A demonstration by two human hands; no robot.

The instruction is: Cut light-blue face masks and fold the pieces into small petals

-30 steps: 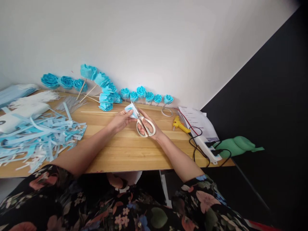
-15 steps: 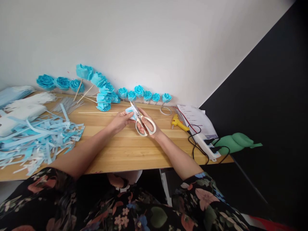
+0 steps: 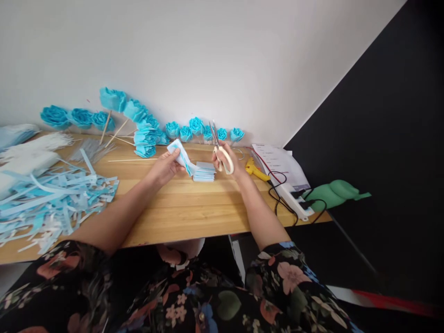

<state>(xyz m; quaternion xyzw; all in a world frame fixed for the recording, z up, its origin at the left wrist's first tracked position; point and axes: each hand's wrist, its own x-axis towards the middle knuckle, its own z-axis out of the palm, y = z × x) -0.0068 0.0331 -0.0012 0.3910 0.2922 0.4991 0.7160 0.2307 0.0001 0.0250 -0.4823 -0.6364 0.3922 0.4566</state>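
Observation:
My left hand [image 3: 165, 167] is closed on a light blue folded strip [image 3: 181, 157], pinched at its upper end. The strip runs down to a small stack of blue folded pieces [image 3: 204, 171] lying on the wooden table [image 3: 180, 208]. My right hand [image 3: 231, 164] grips white-handled scissors [image 3: 220, 149] with the blades pointing up toward the wall, a little right of the stack. The two hands are apart, with the stack between them.
Blue paper roses [image 3: 194, 128] on sticks line the wall. A heap of blue and white paper strips [image 3: 52, 199] covers the table's left part. At right lie a yellow glue gun [image 3: 255, 170], a white power strip [image 3: 293, 201] with black cables, papers [image 3: 277, 159] and a green object [image 3: 335, 193].
The scissors have come away from the blue piece and swung up to the right. My left hand has drawn the strip out, and a stack of folded pieces now lies on the table.

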